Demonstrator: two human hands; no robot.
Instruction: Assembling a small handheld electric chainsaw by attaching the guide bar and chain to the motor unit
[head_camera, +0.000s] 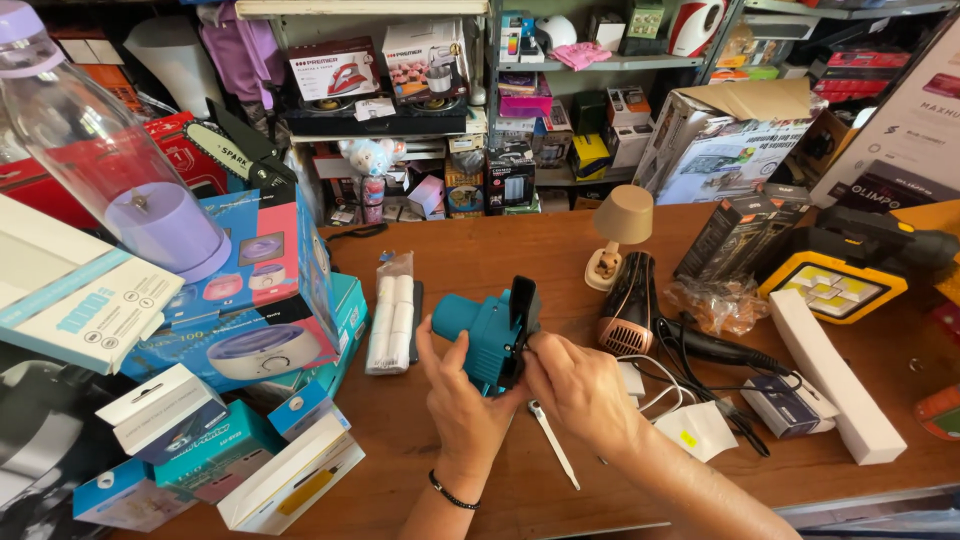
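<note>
At the centre of the brown wooden table (500, 250), both hands close around a teal plastic handheld device with a black clip-like part (490, 335): the left hand (462, 400) cups it from below at about 7 o'clock, fingers wrapped on its body, while the right hand (575, 385) pinches at its black edge from 4 o'clock. Just below the hands, at 5 o'clock, a thin white plastic strip (553, 443) lies flat on the wood. At 9 o'clock, a clear bag of white cylindrical rolls (391, 322) lies lengthwise, and beyond it leans a stack of blue and pink cardboard boxes printed with round lilac pots (262, 300). Further toward 8 o'clock, small white and teal cartons with hang tabs (215, 440) lie tumbled together. At 10 o'clock stands a clear bottle-shaped blender with a lilac base (110, 160). At 1 o'clock, a small beige mushroom-shaped lamp (618, 230) stands beside a copper and black hair dryer (628, 305). At 3 o'clock, a long white rectangular box (835, 375) lies near a yellow and black square work light (835, 285). At 12 o'clock, metal shelves (600, 65) hold coloured appliance cartons, among them a red and white box picturing an iron (333, 68).
</note>
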